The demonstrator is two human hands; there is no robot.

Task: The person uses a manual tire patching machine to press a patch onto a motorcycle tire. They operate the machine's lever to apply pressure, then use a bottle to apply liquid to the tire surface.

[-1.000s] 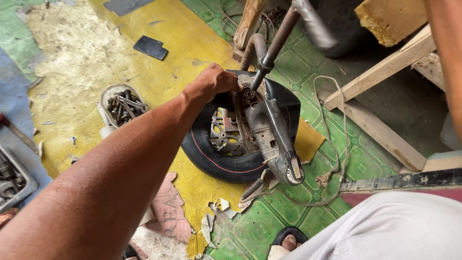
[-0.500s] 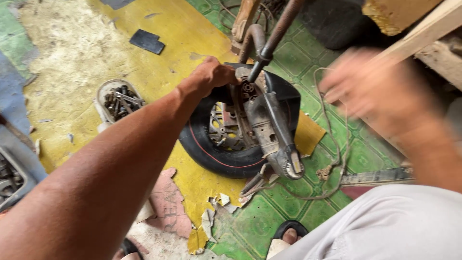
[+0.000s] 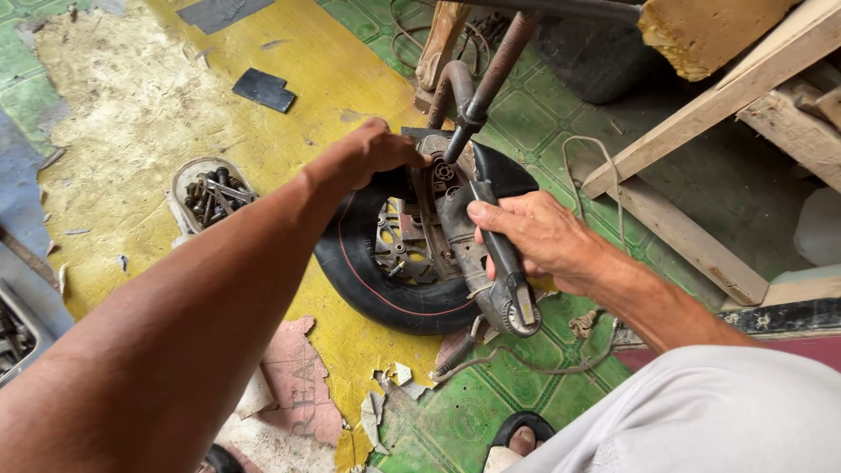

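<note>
A worn yellow-and-green floor (image 3: pixel 149 114) (its covering peeling) carries a wheel (image 3: pixel 385 280), a bolt container (image 3: pixel 210 193) and dark scraps (image 3: pixel 263 89).

left hand (image 3: pixel 372 153) on tyre (image 3: pixel 368 271) top | right hand (image 3: pixel 539 236) grips dark arm (image 3: pixel 499 254) | bolt tub (image 3: pixel 210 193) near

right hand (image 3: pixel 547 238) newly gripping swingarm (image 3: pixel 491 254) (previously away)

Soft even daylight, no harsh glare, dim shade beyond the right hand (image 3: pixel 543 241), faint shadow under the tyre (image 3: pixel 368 280) below the left hand (image 3: pixel 372 153), sharp centre, near forearm slightly soft, mild wide-angle stretch at edges.
</note>
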